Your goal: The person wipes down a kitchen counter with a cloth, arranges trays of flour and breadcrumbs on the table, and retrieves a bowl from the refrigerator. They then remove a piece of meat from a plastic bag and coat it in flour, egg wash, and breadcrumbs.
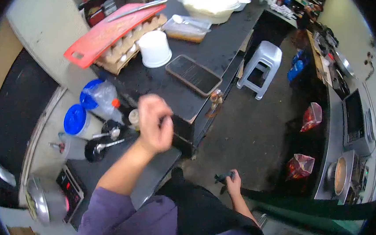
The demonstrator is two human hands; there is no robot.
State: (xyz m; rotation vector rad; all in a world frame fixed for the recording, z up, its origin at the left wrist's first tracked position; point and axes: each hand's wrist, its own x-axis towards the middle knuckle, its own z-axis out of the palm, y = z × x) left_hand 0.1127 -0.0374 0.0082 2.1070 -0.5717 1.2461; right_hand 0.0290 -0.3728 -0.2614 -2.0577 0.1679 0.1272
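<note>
My left hand (155, 123) is raised over the near end of the dark table (131, 177), its fingers curled around something dark that I cannot make out. Close behind it stand a bottle with an orange cap (116, 103) and a small jar (134, 116). Down by my right side, my right hand (233, 182) grips a dark cloth-like item (223, 176) above the floor. Beyond the left hand, a phone-shaped tray (193, 75) lies on the tabletop beside a white tub (154, 48).
A red cutting board (115, 30) with a knife rests on egg trays (123, 49). A grey stool (261, 67) stands right of the table. Farther right is a steel counter (326, 168). A pot (48, 199) sits at the lower left.
</note>
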